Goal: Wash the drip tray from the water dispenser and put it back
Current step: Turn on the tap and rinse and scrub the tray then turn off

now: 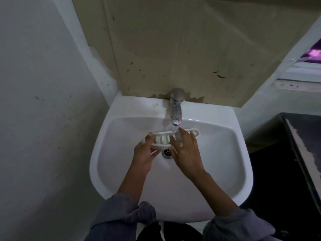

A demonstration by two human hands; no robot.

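A: Which step is going on now?

B: The washing. The left hand (145, 153) is gripping the drip tray (163, 139) at the frame's centre, under the running tap (176, 108), and the right hand (186, 152) is pressing on it with straight fingers. Next, I judge, turning it for a full rinse.

Your left sleeve (124, 213) and right sleeve (238, 226) are grey-blue cloth, bunched in folds near the elbows; lower down you wear a dark garment (182, 232) with a white drawstring (162, 231).

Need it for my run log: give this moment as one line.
washing; left hand grips drip tray; right hand spread over it; tap running
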